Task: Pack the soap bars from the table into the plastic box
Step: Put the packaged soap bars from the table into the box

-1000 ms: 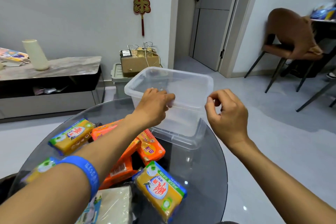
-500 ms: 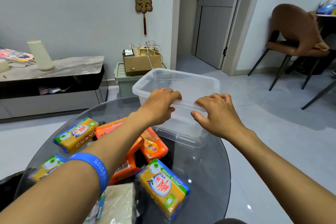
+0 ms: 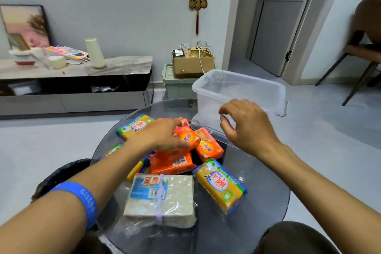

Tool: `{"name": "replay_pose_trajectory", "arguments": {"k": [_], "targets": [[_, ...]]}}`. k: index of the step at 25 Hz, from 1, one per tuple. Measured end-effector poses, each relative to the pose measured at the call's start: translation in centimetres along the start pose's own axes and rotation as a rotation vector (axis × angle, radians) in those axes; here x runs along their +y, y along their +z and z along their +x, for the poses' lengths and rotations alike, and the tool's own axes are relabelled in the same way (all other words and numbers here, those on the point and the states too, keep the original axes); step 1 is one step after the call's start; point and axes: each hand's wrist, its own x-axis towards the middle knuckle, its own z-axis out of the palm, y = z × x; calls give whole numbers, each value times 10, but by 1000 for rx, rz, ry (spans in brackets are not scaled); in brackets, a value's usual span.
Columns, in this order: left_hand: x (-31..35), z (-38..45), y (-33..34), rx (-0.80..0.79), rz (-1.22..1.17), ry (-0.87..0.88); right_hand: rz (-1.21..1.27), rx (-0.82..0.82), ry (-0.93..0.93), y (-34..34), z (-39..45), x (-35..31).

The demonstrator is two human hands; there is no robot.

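Observation:
A clear plastic box [image 3: 241, 86] stands empty at the far right of the round glass table [image 3: 261, 196], resting on its clear lid [image 3: 208, 132]. Several wrapped soap bars lie piled in front of it: yellow ones [image 3: 220, 184] [image 3: 134, 127], orange ones [image 3: 208, 144] [image 3: 171, 163], and a large white pack [image 3: 160, 198]. My left hand [image 3: 160, 136] is closed around a tilted orange soap bar [image 3: 187, 137] on top of the pile. My right hand [image 3: 247, 126] hovers just in front of the box's near wall, its fingers curled apart and holding nothing.
A black bin [image 3: 61, 173] sits low at the table's left edge. Behind it are a low cabinet [image 3: 82, 80] with clutter and a cardboard box [image 3: 191, 62] on a green crate. A chair [image 3: 367, 51] stands at the far right by the door.
Both hands have left the box's near rim. My left hand moved down and left onto the orange soap bar; my right hand drew back a little. The view swung left and downward.

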Motion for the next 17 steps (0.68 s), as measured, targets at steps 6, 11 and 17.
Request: {"name": "replay_pose_trajectory", "arguments": {"k": [6, 11, 17], "targets": [[-3, -3, 27, 59, 91, -65, -47, -609, 346, 75, 2, -23], [-14, -4, 21, 187, -89, -148, -58, -536, 470, 107, -3, -27], [-23, 6, -30, 387, -309, -155, 273, -342, 577, 40, 33, -24]]}}
